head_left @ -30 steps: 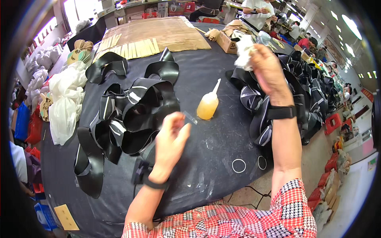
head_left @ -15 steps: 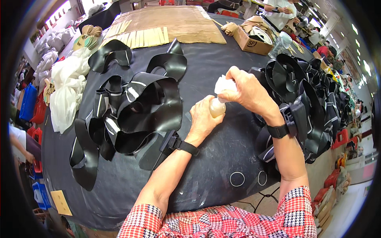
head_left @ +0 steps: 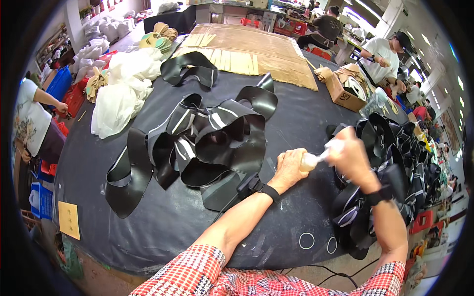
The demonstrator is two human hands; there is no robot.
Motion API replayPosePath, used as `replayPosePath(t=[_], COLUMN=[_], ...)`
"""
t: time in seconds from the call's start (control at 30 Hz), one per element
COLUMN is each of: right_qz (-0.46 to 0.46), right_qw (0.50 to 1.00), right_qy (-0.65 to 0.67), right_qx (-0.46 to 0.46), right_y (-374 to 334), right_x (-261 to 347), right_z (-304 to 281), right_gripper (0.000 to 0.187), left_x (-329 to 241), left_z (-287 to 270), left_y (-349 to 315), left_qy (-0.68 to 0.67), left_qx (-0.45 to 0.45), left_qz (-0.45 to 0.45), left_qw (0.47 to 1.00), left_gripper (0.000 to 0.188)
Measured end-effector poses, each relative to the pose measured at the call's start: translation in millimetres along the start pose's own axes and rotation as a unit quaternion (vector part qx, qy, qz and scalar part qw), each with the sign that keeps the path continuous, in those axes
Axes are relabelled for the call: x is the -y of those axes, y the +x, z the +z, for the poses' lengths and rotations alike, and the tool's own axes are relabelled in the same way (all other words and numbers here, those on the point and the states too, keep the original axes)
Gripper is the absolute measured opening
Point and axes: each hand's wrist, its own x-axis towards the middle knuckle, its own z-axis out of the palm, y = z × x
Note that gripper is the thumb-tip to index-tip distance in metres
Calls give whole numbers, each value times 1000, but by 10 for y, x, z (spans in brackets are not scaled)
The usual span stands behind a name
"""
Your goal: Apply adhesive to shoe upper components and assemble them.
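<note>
My left hand (head_left: pixel 290 167) is wrapped round a small translucent, pale bottle (head_left: pixel 309 162), tilted toward my right hand. My right hand (head_left: pixel 351 157) is blurred by motion but closed on a white cap-like piece (head_left: pixel 335 148). A whitish narrow part spans the gap between bottle and piece; whether they are joined there I cannot tell. Left of my hands lies a loose heap of black curved strips (head_left: pixel 242 148) with pale stripes. A denser pile of similar black strips (head_left: pixel 377 140) sits beside and beyond my right hand.
Cardboard (head_left: pixel 276 54) with pale strips (head_left: pixel 232 62) covers the table's far part. White plastic bags (head_left: pixel 116 108) lie far left, a carton (head_left: pixel 344 96) far right. Two thin rings (head_left: pixel 306 240) and a yellowish card (head_left: pixel 69 220) lie near the front. People stand at left (head_left: pixel 37 118) and far right (head_left: pixel 382 59).
Both hands have shifted right in view, and the bottle has tipped toward the right. My right hand has drawn the white piece sideways from above the bottle. The view has turned left.
</note>
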Motion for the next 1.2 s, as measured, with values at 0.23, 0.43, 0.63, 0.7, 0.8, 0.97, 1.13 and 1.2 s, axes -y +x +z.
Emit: replayPosePath(t=[0.23,0.43,0.63,0.7,0.8,0.97,1.13,1.2], right_qz=[-17,185,138,226,266,247,256,248], right_qw=[995,980,974,951,936,942,940,943], right_qy=[13,54,154,195,223,217,217,210], right_qx=[-92,53,-89,-77,-59,-65,-63,-77], right_y=[-167,-1537,-1698,-1752,-1775,-1766,-1757,-1720], right_x=[900,668,618,595,558,507,509,501], right_z=[-635,1065,1642,1620,1643,1640,1608,1630], right_gripper=[34,35,41,41,41,40,38,36], left_x=[138,27,644,956,1463,1635,1417,1341], left_z=[-223,-939,-829,-668,-554,-564,-892,-1122], left_y=[128,697,2184,2250,2261,2314,2246,2149], left_qy=[-26,-101,352,414,488,543,609,596], left_qx=[116,248,36,72,104,129,124,174], left_qz=[-95,-15,99,133,143,78,135,178], left_qw=[988,963,930,898,855,826,771,763], left_gripper=[75,75,36,41,45,21,12,11])
